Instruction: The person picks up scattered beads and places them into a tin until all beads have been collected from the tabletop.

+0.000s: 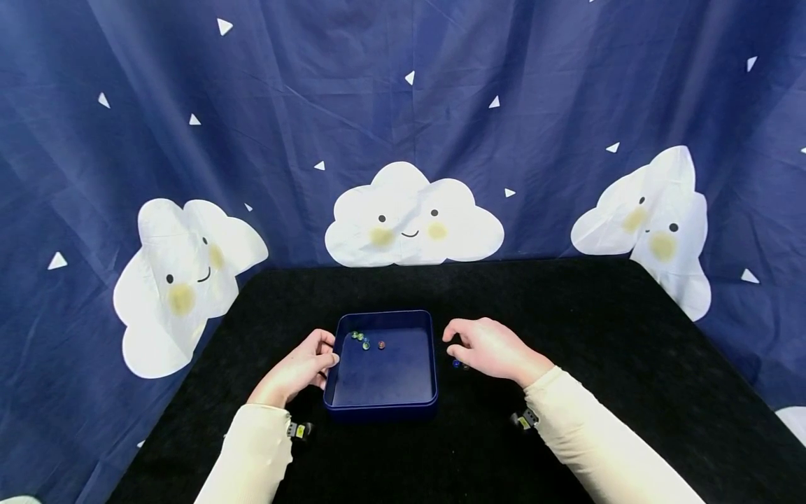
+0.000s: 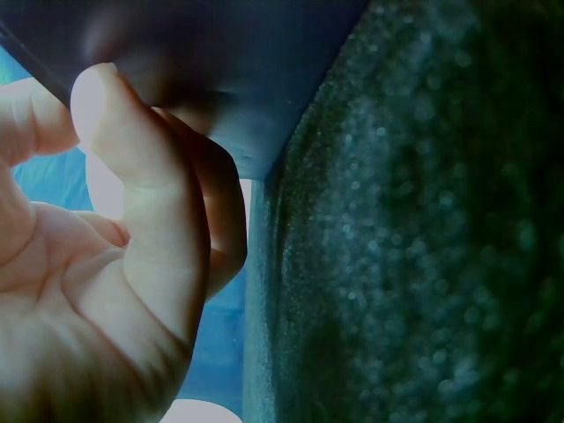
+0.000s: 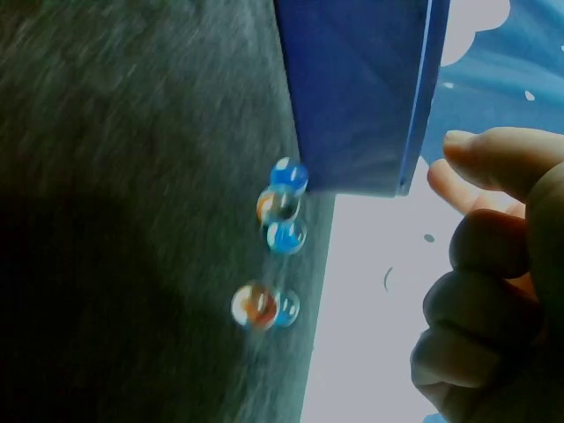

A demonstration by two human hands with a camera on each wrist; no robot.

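Note:
A dark blue square box (image 1: 390, 383) lies in front of me, its mouth upward. My left hand (image 1: 306, 365) holds its left wall, thumb at the rim; the left wrist view shows the thumb (image 2: 132, 159) against the wall. Several glass marbles (image 1: 366, 346) sit inside near the back left, one of them reddish (image 1: 381, 344). Right of the box, my right hand (image 1: 494, 348) hovers over the table, forefinger reaching forward and other fingers curled, no marble visible in it. Under it lie several loose blue and orange marbles (image 3: 256, 306), partly hidden by the hand in the head view.
Black cloth covers the table (image 1: 535, 294) around the box. A blue curtain (image 1: 403, 105) with white clouds and small triangles hangs behind and at both sides.

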